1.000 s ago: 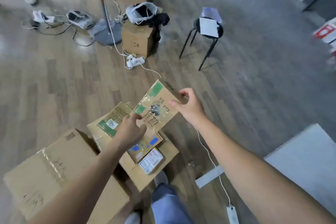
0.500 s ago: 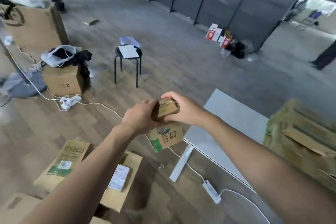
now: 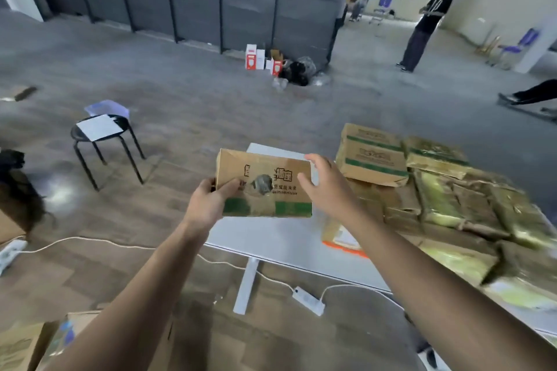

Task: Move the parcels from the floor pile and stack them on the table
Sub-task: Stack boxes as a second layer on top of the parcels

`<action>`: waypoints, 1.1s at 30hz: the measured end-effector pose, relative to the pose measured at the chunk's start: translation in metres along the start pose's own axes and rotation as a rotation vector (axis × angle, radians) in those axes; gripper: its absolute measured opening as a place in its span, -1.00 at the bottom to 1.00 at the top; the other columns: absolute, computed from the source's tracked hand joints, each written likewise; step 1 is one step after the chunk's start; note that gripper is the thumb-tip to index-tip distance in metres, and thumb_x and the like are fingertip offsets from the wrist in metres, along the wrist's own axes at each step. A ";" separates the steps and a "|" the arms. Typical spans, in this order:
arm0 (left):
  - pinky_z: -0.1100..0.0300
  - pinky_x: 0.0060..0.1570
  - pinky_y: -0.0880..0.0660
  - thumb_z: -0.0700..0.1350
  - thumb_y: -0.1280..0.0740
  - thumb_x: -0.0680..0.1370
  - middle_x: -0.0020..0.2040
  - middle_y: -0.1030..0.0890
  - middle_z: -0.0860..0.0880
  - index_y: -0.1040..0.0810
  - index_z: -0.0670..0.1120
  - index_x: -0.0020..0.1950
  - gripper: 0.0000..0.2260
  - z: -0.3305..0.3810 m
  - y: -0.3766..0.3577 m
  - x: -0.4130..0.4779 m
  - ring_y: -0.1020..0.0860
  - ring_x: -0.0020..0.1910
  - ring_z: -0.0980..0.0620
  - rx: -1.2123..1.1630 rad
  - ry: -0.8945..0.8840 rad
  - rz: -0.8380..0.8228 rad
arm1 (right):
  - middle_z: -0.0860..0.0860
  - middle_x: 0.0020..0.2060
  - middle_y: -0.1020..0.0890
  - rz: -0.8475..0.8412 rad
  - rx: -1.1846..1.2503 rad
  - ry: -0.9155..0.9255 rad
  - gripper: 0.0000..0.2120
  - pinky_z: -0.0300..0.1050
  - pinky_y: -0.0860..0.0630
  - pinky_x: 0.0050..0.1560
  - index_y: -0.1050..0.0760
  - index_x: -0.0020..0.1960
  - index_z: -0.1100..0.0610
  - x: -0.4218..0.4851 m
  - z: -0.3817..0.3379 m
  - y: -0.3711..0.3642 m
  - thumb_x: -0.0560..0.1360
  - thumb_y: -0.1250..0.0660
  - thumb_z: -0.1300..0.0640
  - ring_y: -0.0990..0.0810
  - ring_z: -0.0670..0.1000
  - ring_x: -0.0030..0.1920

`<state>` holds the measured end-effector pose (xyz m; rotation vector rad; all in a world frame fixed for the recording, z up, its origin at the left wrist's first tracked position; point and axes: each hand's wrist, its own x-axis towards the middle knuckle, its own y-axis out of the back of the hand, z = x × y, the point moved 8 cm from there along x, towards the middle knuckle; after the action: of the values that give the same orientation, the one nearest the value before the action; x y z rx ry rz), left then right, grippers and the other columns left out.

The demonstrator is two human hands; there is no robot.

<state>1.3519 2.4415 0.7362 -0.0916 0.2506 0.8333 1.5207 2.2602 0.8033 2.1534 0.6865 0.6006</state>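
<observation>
I hold a flat brown cardboard parcel with a green band and black print over the near left end of the white table. My left hand grips its lower left corner, thumb on the front face. My right hand is at its right edge, thumb on the front, fingers spread and half behind it. Several similar parcels lie stacked on the table to the right, blurred toward the edge. A few parcels of the floor pile show at the bottom left.
A black stool with paper on it stands on the floor to the left. A white power strip and cable lie under the table beside its leg. A person stands far right; small boxes and bags sit by the grey partition.
I have turned from the floor pile to the table. The parcel rose with both hands and now hangs over the table's left end, its printed face toward me.
</observation>
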 end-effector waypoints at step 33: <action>0.28 -0.35 -0.51 -0.13 -0.17 0.63 0.29 -0.42 0.01 -0.39 -0.04 0.41 -0.66 0.043 -0.521 0.039 -0.56 -0.22 0.10 0.744 -0.449 -0.420 | 0.07 0.08 -0.56 0.071 0.076 -0.797 -0.49 -0.12 -0.46 -0.21 -0.38 0.38 0.15 -0.026 0.451 0.263 0.67 0.08 -0.15 -0.46 -0.03 -0.18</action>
<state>1.7720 2.1280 0.7589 0.7122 0.0974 0.2885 1.8493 1.8587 0.7432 2.2398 0.1914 -0.2700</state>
